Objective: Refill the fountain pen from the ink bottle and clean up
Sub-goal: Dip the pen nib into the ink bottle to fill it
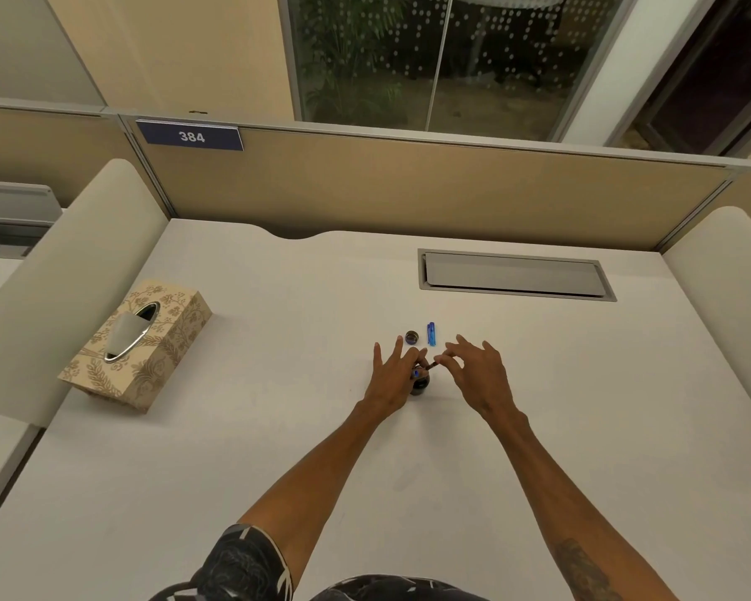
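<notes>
A small dark ink bottle (420, 383) stands on the white desk (278, 427), open, with its round cap (412, 338) lying just beyond it. My left hand (393, 379) rests against the bottle's left side, thumb and forefinger on its neck, where a bit of blue shows. My right hand (478, 375) pinches the dark end of the fountain pen (431, 365), which slants down into the bottle's mouth. The pen's blue cap (431, 334) lies flat beside the bottle cap. Most of the pen is hidden by my fingers.
A patterned tissue box (139, 344) with a tissue sticking out sits at the desk's left. A grey cable hatch (514, 275) is set into the desk at the back right. Padded dividers flank both sides, and a partition wall closes the back.
</notes>
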Motion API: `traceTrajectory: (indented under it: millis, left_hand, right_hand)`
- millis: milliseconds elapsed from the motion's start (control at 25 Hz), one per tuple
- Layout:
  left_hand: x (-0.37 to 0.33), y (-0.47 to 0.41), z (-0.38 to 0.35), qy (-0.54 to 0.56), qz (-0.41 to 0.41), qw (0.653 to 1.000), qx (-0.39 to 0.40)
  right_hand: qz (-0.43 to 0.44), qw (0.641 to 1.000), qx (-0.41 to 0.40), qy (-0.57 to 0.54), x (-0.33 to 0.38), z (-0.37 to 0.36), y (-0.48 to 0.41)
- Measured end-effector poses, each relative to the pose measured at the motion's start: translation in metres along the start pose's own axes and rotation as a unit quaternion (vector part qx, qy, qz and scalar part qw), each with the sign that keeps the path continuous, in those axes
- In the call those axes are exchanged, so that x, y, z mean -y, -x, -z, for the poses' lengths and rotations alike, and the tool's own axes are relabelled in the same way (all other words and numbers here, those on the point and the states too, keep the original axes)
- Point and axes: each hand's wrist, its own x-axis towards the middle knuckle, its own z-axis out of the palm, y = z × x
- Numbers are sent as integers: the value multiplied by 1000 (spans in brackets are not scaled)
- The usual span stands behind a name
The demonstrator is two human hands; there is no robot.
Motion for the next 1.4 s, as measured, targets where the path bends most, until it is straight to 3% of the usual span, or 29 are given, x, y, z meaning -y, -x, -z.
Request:
traceTrajectory:
  millis: [160, 520, 920, 1160, 1400]
  left_hand:
    - [0, 0, 0, 9, 8, 1000, 0]
    - [0, 1, 2, 11, -2, 1000, -8]
    - [-1, 2, 2, 13, -4, 1000, -13]
    - [-1, 2, 2, 16, 3, 1000, -9]
    - [-2, 3, 2, 33, -1, 999, -3]
  right_hand:
    - [-28, 999, -33, -13, 8, -5, 0]
    - [-6, 999, 18, -41, 0, 5, 1]
    - [-8, 999, -50, 12, 11, -3, 2]
    - [-28, 996, -13, -85, 12, -5, 6]
    - [-22, 994, -22, -105, 13, -5, 6]
